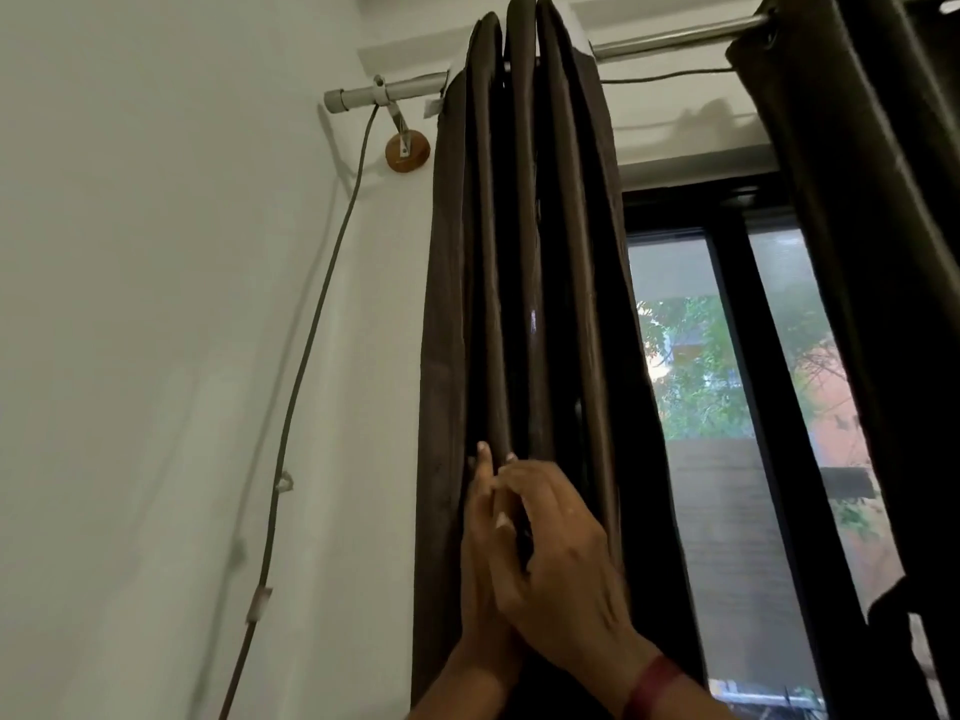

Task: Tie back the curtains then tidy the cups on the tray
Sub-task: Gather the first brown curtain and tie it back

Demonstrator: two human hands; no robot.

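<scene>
The gathered curtain (524, 262), dark brown, hangs in tight folds from the metal rod (670, 36) and runs from 12 o'clock down to 6 o'clock. At 6 o'clock both hands meet on its folds. The left hand (480, 543) has straight fingers that press flat against a fold. The right hand (563, 558) bends its fingers and thumb round the fold beside it and grasps it. A second curtain (862, 241) hangs at 3 o'clock, with the window (727, 407) between them. A cable (306, 356) goes down the wall at 9 o'clock.

dim room | daylight from window (727, 387) | soft focus | wide-angle bending
</scene>
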